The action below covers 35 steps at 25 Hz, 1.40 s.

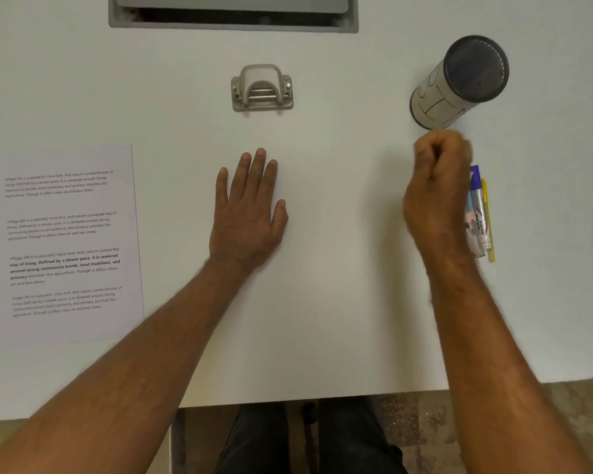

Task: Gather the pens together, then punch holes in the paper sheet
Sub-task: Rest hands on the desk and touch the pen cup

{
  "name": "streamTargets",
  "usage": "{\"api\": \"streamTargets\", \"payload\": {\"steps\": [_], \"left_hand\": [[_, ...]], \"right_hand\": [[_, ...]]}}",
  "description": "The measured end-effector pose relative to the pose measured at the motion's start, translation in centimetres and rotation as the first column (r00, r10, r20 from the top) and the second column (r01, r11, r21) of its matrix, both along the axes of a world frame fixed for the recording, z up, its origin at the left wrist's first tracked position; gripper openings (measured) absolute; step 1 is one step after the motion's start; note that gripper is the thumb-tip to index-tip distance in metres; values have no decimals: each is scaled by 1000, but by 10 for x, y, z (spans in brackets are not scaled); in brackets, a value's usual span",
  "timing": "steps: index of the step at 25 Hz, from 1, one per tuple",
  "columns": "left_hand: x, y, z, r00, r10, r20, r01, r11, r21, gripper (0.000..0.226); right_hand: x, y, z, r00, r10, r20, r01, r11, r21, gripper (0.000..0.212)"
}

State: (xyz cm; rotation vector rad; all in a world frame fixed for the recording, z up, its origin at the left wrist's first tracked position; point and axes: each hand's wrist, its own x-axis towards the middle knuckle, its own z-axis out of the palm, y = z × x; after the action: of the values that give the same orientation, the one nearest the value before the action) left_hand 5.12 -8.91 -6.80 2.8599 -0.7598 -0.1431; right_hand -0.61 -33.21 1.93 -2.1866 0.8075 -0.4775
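Head view shows the counter (322, 302); paper sheet (65, 241) at nine o'clock, cup (459, 83) at two, hole punch (262, 88) at twelve. Left hand (249, 213) lies flat, grip apart. Right hand (437, 196) curls beside the pens (480, 213) at three; whether it clamps them I cannot tell. Gathering seems underway; next likely calls for the cup.

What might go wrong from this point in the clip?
The right hand is curled beside the pens, close to the upright pen holder; lifting them could knock it over. The paper sheet lies far left of the hole punch, and the left hand rests flat between them.
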Motion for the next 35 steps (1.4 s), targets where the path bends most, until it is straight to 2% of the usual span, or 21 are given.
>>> {"api": "streamTargets", "payload": {"steps": [3, 6, 9, 11, 15, 20, 24, 27, 29, 31, 33, 35], "left_hand": [[-1, -1, 0, 1000, 1, 6, -1, 1000, -4, 64], [-1, -1, 0, 1000, 3, 7, -3, 1000, -14, 65], [-1, -1, 1, 1000, 9, 7, -9, 1000, -13, 65], [-1, -1, 1, 1000, 13, 4, -13, 1000, -9, 65], [-1, -1, 1, 1000, 9, 1, -9, 1000, 0, 65], [-1, 0, 1, 1000, 12, 0, -12, 1000, -6, 65], [0, 0, 0, 1000, 4, 1, -4, 1000, -13, 65], [0, 1, 0, 1000, 6, -1, -6, 1000, -8, 65], [0, 2, 0, 1000, 9, -1, -9, 1000, -5, 65], [0, 2, -1, 1000, 10, 5, -10, 1000, -8, 65], [0, 2, -1, 1000, 13, 7, -12, 1000, -18, 65], [-1, 2, -3, 1000, 13, 5, -13, 1000, -26, 65]], "right_hand": [[23, -42, 23, 995, -77, 57, 81, 994, -79, 14], [46, -77, 33, 987, -161, 25, 163, 965, -205, 13], [61, -99, 29, 985, -143, -101, 101, 934, -342, 16], [66, -104, 29, 977, -108, -186, 34, 931, -363, 15], [70, -103, 32, 970, -115, -214, 18, 912, -410, 20], [66, -97, 28, 984, -135, -118, 68, 889, -454, 18], [52, -72, 28, 993, -101, 62, 117, 916, -384, 28], [24, -18, 14, 992, 13, 128, 25, 956, -292, 25], [-4, 24, -9, 994, 97, 45, -87, 978, -192, 27], [-35, 60, -37, 974, 178, -140, -197, 971, -137, 34], [-63, 88, -59, 904, 200, -379, -286, 940, -186, 47], [-80, 108, -68, 820, 188, -540, -370, 895, -251, 61]]}}
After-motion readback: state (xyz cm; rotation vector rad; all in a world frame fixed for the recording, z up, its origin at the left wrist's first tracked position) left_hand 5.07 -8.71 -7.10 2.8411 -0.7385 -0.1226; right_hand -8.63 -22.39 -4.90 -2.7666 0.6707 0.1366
